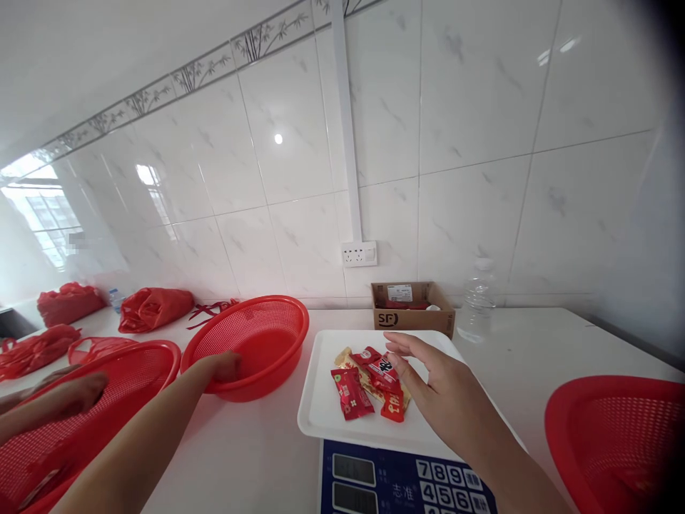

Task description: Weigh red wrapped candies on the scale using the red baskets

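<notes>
Wrapped snacks [379, 378] lie beside the spread right hand [436, 382], left hand's [225, 366] grip unclear.

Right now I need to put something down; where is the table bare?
Bare table shows right of the tray, between the bottle and the right basket. Another patch lies between the left arm, the middle basket and the scale. It's crowded at far left, with red bags and a co-worker's hands, and on the tray: wrapped snacks by the right hand.
</notes>
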Demonstrator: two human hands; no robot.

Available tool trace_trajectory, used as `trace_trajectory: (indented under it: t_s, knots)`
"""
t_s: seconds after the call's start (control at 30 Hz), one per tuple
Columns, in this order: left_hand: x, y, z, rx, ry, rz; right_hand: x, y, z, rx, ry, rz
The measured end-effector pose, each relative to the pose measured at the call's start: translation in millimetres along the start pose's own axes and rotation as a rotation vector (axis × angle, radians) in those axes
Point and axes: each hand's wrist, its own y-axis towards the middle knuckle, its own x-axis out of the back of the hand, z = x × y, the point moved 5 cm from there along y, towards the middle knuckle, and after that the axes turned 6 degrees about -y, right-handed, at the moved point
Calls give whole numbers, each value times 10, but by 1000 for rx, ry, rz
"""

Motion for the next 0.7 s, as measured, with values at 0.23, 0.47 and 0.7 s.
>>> trace_trajectory:
  t_s: [0.23, 0.47, 0.7]
  knots:
    - [563, -343, 6, -36, -93, -378, 35, 13, 13, 30, -61, 36]
    - [931, -1100, 236, -29, -335, -624, 17, 22, 22, 50, -145, 71]
    - [814, -1539, 320, 63, -387, -673, 1, -7, 25, 47, -128, 44]
